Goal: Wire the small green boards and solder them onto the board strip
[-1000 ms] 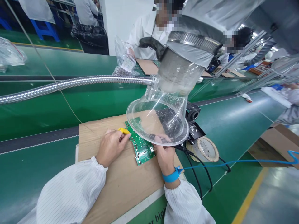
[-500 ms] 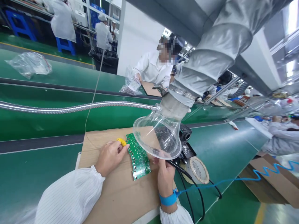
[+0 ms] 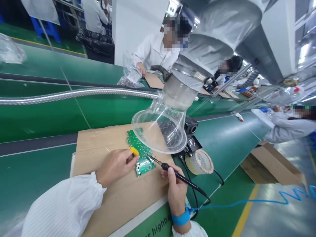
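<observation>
We have a green circuit board [image 3: 145,167] lying on a brown cardboard sheet [image 3: 128,200], which rests on the green bench [image 3: 224,131]. The circuit board runs from near the sheet's far edge towards its middle, and its far end is partly seen through the rim of a clear hood [image 3: 170,115].

Our right hand [image 3: 176,187], by the sheet's right edge, is closed around the handle of a soldering iron [image 3: 189,182]. The tip points left, over the middle of the circuit board – whether it touches, we cannot tell. A blue strap [image 3: 181,219] circles that wrist.

Our left hand [image 3: 116,166] reaches in from the sheet's left edge, its fingers curled and its thumb and yellow-covered fingertip [image 3: 134,151] at the circuit board's left side. We cannot tell whether they pinch anything.

Beyond the sheet's right edge we see a black stand [image 3: 194,143] and, just nearer, a round pale container [image 3: 198,162]. A silver flexible tube [image 3: 86,92] runs in from the left to the hood. On the facing bench – across from us – a co-worker in white has a hand [image 3: 141,68] beside a clear plastic bag [image 3: 129,65].
</observation>
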Demonstrator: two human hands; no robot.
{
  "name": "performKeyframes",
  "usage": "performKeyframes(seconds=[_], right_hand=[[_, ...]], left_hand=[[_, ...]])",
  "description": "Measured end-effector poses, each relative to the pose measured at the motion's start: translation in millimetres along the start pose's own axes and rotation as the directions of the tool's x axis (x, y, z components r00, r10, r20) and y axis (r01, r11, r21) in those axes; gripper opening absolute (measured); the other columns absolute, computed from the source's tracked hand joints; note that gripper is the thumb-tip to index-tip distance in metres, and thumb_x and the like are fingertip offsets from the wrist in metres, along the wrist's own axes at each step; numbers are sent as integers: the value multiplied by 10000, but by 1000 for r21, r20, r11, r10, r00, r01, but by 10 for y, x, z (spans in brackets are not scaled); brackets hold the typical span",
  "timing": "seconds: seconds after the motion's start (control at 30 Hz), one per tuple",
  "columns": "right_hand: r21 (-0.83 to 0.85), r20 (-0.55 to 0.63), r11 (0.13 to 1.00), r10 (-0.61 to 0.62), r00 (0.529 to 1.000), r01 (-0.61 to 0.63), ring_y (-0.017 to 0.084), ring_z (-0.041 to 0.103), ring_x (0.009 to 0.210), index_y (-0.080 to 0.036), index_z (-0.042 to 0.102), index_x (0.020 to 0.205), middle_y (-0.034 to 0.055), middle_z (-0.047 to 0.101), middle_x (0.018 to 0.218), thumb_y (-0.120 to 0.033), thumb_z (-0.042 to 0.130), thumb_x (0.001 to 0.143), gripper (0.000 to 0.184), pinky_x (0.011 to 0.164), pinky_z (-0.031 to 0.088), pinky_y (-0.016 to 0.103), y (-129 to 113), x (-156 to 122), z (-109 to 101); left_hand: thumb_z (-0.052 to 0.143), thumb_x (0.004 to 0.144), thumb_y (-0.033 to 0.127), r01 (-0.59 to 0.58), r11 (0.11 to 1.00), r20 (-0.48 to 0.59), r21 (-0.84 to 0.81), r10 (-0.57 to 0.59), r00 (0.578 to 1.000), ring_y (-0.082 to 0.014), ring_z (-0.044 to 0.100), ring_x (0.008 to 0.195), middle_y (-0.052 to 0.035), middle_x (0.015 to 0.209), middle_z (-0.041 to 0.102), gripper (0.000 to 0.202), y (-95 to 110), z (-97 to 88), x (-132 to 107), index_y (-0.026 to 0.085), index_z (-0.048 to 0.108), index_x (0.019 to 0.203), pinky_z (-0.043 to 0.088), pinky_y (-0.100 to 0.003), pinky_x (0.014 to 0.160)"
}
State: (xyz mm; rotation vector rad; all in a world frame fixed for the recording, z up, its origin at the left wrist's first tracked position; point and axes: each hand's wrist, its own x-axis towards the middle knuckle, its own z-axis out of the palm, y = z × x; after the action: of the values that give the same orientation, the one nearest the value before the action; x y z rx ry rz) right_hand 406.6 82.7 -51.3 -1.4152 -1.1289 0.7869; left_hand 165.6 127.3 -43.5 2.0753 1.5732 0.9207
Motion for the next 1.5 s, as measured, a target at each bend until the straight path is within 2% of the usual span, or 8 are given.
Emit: performKeyframes(seconds=[0.23,0.47,0.63,0.83,1.13,1.5], right_hand=[[-4,54,1000,-17,998,17,223,753,739,-199,738,1038,87,783,933,-445,701,922,275,673,628,360,-9,6,15],[-8,83,1000,13,996,-12,215,747,786,-209,738,1053,84,771,987,-441,696,933,264,724,620,358,28,10,-1],[-58,107,998,12,994,-6,240,745,883,-217,735,1075,87,777,1012,-443,681,945,266,812,601,398,67,4,-15],[-61,99,998,12,995,-6,233,746,835,-214,736,1059,81,780,988,-455,686,935,276,779,610,389,13,11,-2],[9,55,1000,20,998,-20,214,741,743,-206,734,1062,82,775,955,-460,694,929,289,704,619,370,37,-1,-11],[-22,107,1000,10,994,-8,224,744,793,-212,733,1057,83,775,963,-429,696,932,254,768,625,392,14,-1,-1]], left_hand=[[570,938,432,24,997,5,73,-25,1000,-115,444,440,37,485,526,434,-31,31,8,215,496,569,247,-273,507],[560,929,460,66,996,16,64,-67,998,-109,439,427,36,480,541,453,-7,22,10,212,479,559,256,-269,503],[552,924,461,73,994,14,76,-74,997,-111,480,443,31,504,575,424,-27,38,17,212,506,584,267,-266,506],[545,932,477,62,990,19,124,-64,998,-122,501,465,25,514,588,438,-39,65,12,214,505,583,270,-275,519],[547,910,456,76,994,36,79,-79,996,-114,456,435,36,479,541,433,-5,29,31,222,466,555,269,-275,508],[568,904,445,87,993,37,76,-90,995,-120,462,445,38,485,539,414,-3,34,30,225,475,565,269,-282,515]])
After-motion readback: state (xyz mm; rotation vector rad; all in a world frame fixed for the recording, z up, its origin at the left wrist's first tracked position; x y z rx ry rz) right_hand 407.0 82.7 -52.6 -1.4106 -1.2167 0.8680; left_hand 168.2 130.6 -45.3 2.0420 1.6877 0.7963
